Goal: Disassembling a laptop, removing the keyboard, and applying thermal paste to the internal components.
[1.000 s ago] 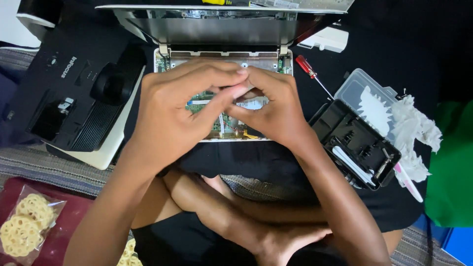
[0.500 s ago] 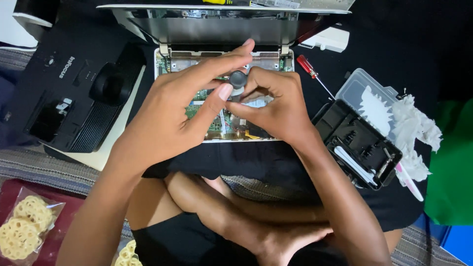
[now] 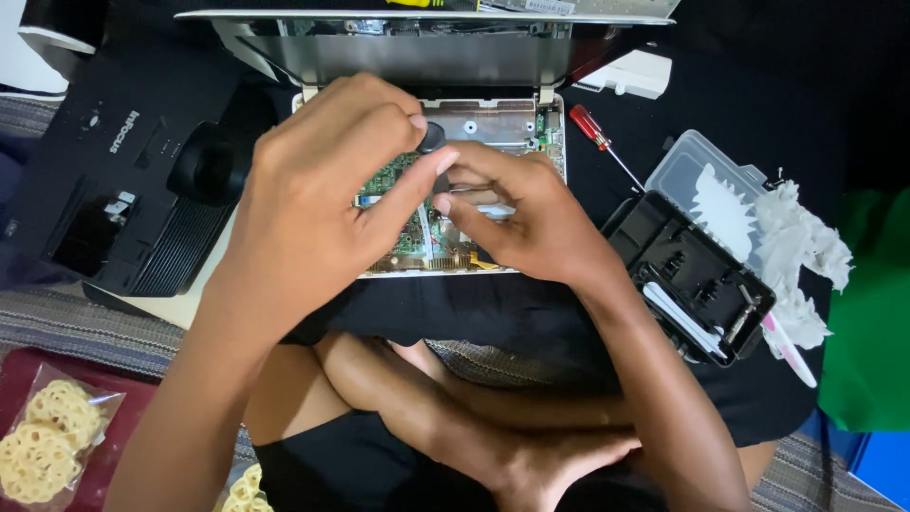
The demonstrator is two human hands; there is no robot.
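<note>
While bending over the bared green circuit board (image 3: 403, 213), working with both hands at once. Curls the left hand (image 3: 313, 204) over the top, thumb and forefinger closed on the round cap of a slim black-capped driver (image 3: 432, 138). Brings the right hand (image 3: 531, 223) in from the other side, fingertips (image 3: 445, 201) pinched together low on the same tool, right at the board. Cannot make out the tip itself, hidden under the fingers.

Judging progress now. Cover plainly off the opened silver metal casing (image 3: 493, 118), board exposed, so the opening-up looks done. Driver standing upright on the board between the two hands, so probably mid-way through a fastener, loosening or tightening impossible to tell. Board itself seated in its casing, nothing lifted out, no loose part visible beside either hand. Plenty left, by the look of it.

Just beyond the right hand's knuckles, a red-handled screwdriver (image 3: 592, 128), lying untouched. Further out past the right wrist, an open black plastic tool case with clear lid (image 3: 697, 270), and crumpled white tissue (image 3: 791, 246) beyond that. Out past the left hand, a bulky black projector (image 3: 123, 190). Down by the left elbow, a clear bag of pale ring-shaped crackers (image 3: 47, 441).
</note>
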